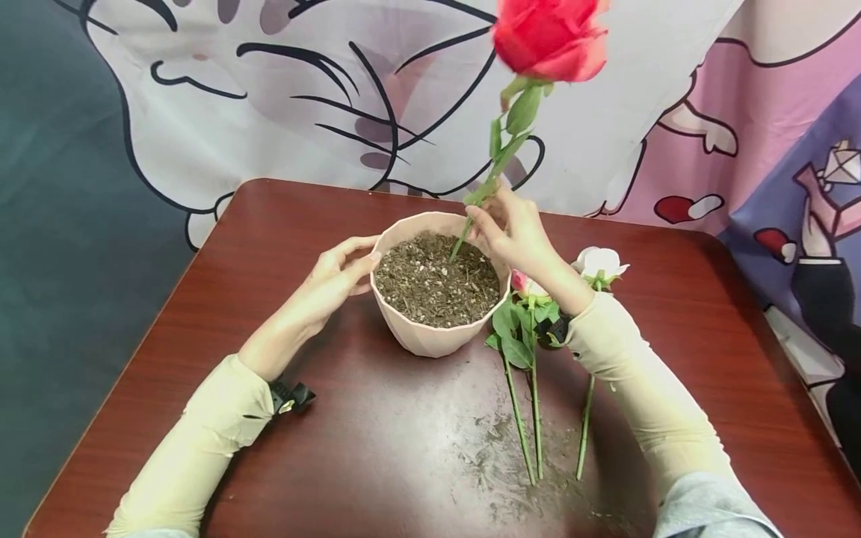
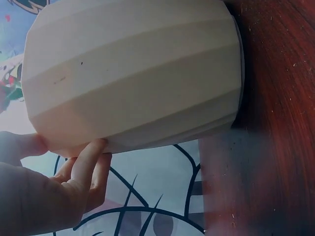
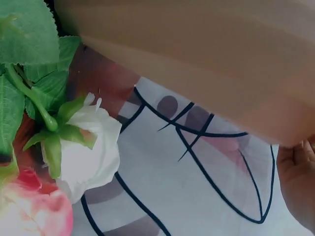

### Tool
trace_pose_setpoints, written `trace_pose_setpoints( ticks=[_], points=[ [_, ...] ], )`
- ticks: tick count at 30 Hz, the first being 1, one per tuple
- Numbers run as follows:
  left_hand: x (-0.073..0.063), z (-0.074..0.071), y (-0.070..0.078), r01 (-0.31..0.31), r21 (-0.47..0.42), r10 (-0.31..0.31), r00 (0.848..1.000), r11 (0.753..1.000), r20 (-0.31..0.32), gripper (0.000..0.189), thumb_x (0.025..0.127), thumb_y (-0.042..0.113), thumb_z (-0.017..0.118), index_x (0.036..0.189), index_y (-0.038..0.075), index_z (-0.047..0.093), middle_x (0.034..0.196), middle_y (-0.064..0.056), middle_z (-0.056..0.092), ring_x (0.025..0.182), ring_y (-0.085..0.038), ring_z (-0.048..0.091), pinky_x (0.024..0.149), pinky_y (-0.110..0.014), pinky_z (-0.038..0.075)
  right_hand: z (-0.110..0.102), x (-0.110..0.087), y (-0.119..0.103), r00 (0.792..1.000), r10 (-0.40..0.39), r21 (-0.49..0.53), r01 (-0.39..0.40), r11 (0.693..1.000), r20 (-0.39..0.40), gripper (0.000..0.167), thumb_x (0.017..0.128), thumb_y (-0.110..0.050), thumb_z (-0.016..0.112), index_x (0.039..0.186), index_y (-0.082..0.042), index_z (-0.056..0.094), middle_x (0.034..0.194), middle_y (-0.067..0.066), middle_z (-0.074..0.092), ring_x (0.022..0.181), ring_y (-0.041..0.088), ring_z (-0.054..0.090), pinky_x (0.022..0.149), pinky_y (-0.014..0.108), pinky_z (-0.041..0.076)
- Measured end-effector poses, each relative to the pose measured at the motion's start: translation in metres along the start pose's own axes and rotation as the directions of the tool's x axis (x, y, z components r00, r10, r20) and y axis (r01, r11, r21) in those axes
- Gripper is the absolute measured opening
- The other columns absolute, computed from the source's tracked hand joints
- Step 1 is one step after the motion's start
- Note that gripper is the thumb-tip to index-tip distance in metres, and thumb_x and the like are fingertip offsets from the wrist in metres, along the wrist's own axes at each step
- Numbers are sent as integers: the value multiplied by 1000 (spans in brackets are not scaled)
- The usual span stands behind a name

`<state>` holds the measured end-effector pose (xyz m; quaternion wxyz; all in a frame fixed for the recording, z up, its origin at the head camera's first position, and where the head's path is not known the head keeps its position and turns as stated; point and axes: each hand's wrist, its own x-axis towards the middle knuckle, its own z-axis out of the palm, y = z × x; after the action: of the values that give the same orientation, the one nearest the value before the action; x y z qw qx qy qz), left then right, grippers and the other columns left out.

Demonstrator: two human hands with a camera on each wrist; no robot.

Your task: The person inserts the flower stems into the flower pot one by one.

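Note:
A pale pink faceted flowerpot (image 1: 428, 341) stands on the table, filled with dark soil (image 1: 430, 288) flecked with white bits. My left hand (image 1: 336, 270) holds the pot's left side, thumb at the rim and fingers against the outer wall (image 2: 133, 83). Above the pot's right rim, my right hand (image 1: 516, 230) pinches the green stem of a red rose (image 1: 551, 41). The rose leans to the right, bloom high, and its stem's lower end meets the soil. Most of the right hand lies outside the right wrist view, where only part (image 3: 298, 182) shows beside the pot.
Right of the pot lie a white rose (image 1: 601, 264) and a pink-and-white rose (image 1: 533, 287), partly under my right forearm. Another leafy stem (image 1: 516, 418) lies beside them. Soil crumbs (image 1: 498, 456) dust the reddish-brown table (image 1: 303, 463). A cartoon-printed cloth (image 1: 430, 97) hangs behind.

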<state>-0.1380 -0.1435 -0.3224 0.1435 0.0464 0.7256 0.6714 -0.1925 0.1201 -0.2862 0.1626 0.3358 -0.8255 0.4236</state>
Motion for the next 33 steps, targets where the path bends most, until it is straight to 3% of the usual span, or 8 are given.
trace_pose_setpoints(
  ticks=[2, 4, 9, 16, 23, 29, 33],
  points=[
    [0, 0, 0, -2, -4, 2, 1000, 1000, 1, 42, 98, 17, 47, 138, 6, 41, 126, -13, 47, 104, -13, 50, 84, -27, 50, 5, -1, 9, 999, -53, -22, 53, 998, 6, 11, 92, -4, 56, 100, 2, 54, 64, 8, 65, 53, 11, 61, 48, 17, 44],
    [0, 0, 0, -4, -9, 4, 1000, 1000, 3, 42, 98, 17, 47, 138, 7, 41, 127, -13, 47, 105, -13, 50, 85, -28, 49, 8, 0, 14, 997, -78, -23, 79, 997, 21, 10, 92, -5, 57, 99, 1, 52, 61, 6, 64, 51, 12, 60, 45, 18, 43],
    [0, 1, 0, -5, -16, 5, 1000, 1000, 0, 41, 98, 15, 47, 138, 6, 41, 125, -12, 47, 104, -12, 50, 87, -31, 49, 9, 1, 19, 995, -49, -38, 53, 998, 86, 12, 91, -6, 59, 99, -1, 52, 60, 6, 63, 48, 12, 55, 44, 18, 39],
    [-1, 1, -1, -18, -31, 18, 1000, 999, 4, 41, 98, 15, 47, 138, 6, 42, 124, -13, 48, 103, -12, 52, 89, -33, 49, 9, 1, 22, 981, -35, -24, 40, 999, 188, 14, 86, -3, 65, 97, -1, 57, 75, 9, 70, 64, 17, 64, 55, 20, 45],
    [-1, 1, -3, -19, -37, 19, 1000, 999, 2, 41, 98, 14, 47, 137, 6, 42, 124, -13, 49, 103, -11, 53, 90, -35, 49, 11, 2, 21, 963, -129, -79, 151, 985, 236, 15, 85, -4, 65, 99, -2, 59, 80, 9, 71, 47, 7, 51, 43, 17, 36],
    [0, 0, -3, -8, -29, 8, 1000, 1000, 4, 41, 98, 15, 48, 138, 7, 42, 125, -12, 48, 102, -12, 52, 87, -32, 50, 12, 0, 18, 967, -97, -80, 119, 990, 235, 16, 86, -4, 65, 100, 0, 58, 76, 9, 70, 49, 10, 56, 50, 25, 45],
    [2, -2, 1, -3, -22, 3, 1000, 1000, 11, 42, 97, 15, 48, 138, 7, 41, 126, -12, 47, 104, -13, 51, 87, -33, 50, 11, -1, 16, 972, -59, -109, 86, 990, 227, 17, 88, -8, 63, 102, -2, 56, 69, 7, 66, 55, 12, 53, 56, 28, 44]
  ],
)
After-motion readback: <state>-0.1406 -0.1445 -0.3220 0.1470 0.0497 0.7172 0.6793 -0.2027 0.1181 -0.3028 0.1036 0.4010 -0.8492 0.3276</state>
